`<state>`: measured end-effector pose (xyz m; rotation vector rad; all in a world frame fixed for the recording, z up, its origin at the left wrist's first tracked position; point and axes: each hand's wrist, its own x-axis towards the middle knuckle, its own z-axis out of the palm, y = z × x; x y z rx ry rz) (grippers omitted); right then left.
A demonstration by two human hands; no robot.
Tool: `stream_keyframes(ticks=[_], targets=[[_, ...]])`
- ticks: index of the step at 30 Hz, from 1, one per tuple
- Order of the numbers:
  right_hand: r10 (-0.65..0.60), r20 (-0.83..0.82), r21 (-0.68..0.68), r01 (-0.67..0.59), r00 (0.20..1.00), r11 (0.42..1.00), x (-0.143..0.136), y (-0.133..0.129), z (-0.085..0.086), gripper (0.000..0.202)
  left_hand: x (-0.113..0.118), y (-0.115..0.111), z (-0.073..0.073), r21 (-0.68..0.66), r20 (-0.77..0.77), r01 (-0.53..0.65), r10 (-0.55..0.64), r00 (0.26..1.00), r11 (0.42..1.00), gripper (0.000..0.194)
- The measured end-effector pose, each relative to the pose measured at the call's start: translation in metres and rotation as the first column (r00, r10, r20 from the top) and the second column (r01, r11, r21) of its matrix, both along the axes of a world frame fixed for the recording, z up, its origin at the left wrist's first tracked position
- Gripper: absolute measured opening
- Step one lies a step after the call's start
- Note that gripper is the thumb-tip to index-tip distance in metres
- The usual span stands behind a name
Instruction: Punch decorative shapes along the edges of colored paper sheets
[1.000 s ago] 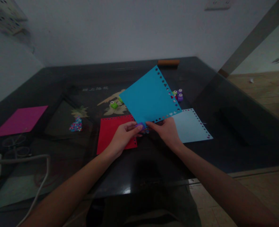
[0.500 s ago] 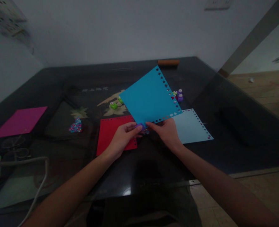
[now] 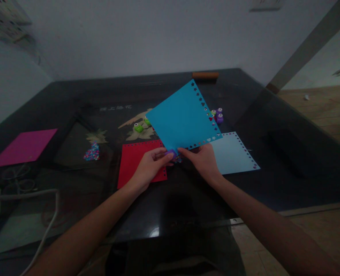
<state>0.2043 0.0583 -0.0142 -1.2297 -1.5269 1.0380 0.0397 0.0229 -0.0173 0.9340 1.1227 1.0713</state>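
Observation:
A blue sheet of paper (image 3: pixel 184 115) is held up at a slant, with small shapes cut along its right and lower edges. My right hand (image 3: pixel 203 159) pinches its lower edge between thumb and fingers. At the sheet's near corner, my left hand (image 3: pixel 152 165) is closed around a small purple craft punch (image 3: pixel 171 154), its thumb on top; the fingers hide much of the punch. Tiny coloured cut-outs (image 3: pixel 178 159) show just below that corner. Under my left hand lies a red sheet (image 3: pixel 129 161) with holes along its edges. A pale blue sheet (image 3: pixel 236 153) lies beside my right hand.
Green punches with frog eyes (image 3: pixel 138 128) sit behind the red sheet. Purple and green ones (image 3: pixel 219 117) stand at the right. A pile of confetti (image 3: pixel 92 152), a magenta sheet (image 3: pixel 24 147) and a white cable (image 3: pixel 55 207) are at the left. A brown roll (image 3: pixel 205 75) lies at the back.
Almost nothing differs. The blue sheet has shifted very slightly, and both hands keep the same hold at its near corner.

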Motion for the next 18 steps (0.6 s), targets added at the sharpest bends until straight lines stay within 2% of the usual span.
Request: stream_keyframes(ticks=[8, 14, 18], targets=[[-0.001, 0.007, 0.029, 0.001, 1.000, 1.000, -0.0003, 0.0002, 0.0016, 0.018, 0.0001, 0.0002, 0.0006, 0.016, -0.021, 0.014, -0.013, 1.000, 1.000, 0.026], [0.004, -0.007, 0.001, -0.004, 1.000, 1.000, -0.0013, -0.0012, 0.0032, 0.020, 0.0002, -0.0002, 0.0008, 0.042, 0.026, 0.010, -0.011, 1.000, 0.999, 0.023], [0.010, -0.001, -0.003, -0.010, 1.000, 1.000, -0.0007, -0.0020, 0.0019, 0.018, 0.0008, -0.0004, 0.0021, 0.065, 0.005, 0.024, -0.025, 1.000, 0.998, 0.026]])
